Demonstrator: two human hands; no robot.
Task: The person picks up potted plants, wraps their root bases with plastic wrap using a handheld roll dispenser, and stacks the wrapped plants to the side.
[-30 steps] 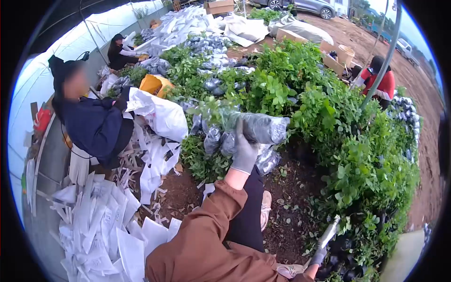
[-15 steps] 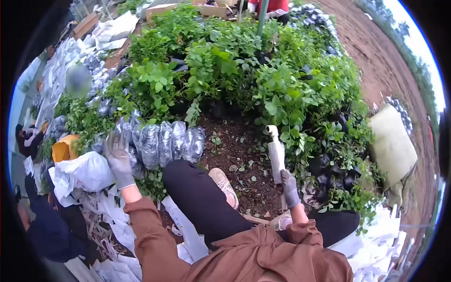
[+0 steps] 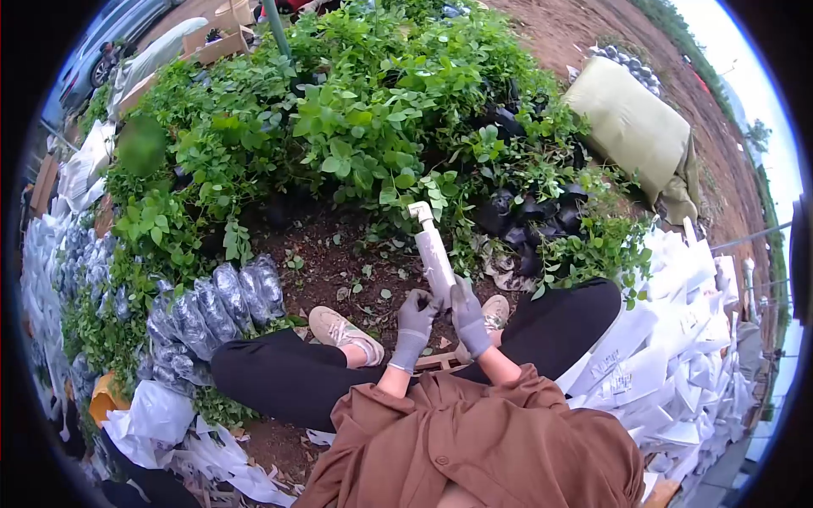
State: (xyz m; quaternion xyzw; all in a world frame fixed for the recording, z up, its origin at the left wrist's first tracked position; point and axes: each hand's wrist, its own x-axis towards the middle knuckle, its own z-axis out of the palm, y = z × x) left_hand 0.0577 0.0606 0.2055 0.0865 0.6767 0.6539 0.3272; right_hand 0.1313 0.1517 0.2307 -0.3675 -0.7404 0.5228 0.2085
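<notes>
One white tube [image 3: 436, 264] with a bent joint [image 3: 418, 210] at its upper end is in front of the seated person, tilted above the dark soil [image 3: 343, 245]. The right hand [image 3: 468, 315], in a grey glove, is closed around the lower end of this tube. The left hand [image 3: 415, 324], also gloved, is just beside the same end with its fingers bent inward; one cannot tell whether it pinches the tube or only stays close to it.

As for the progress, a part of the work seems to be done. To the left of the tube, several wrapped bundles [image 3: 196, 323] lie side by side in a row, in shiny clear film, and they look like finished pieces. But much seems to be left. Beyond the tube, a large mass of leafy plants [image 3: 356, 127] has no such film on the parts that can be seen. Beyond the tube and to its right, some black bags [image 3: 529, 216] among the leaves also show no film around them. To the right of the tube, a big pile of white sheets [image 3: 669, 347] lies loose. No plant can be seen in the hands, so the next piece is probably not yet begun.
</notes>
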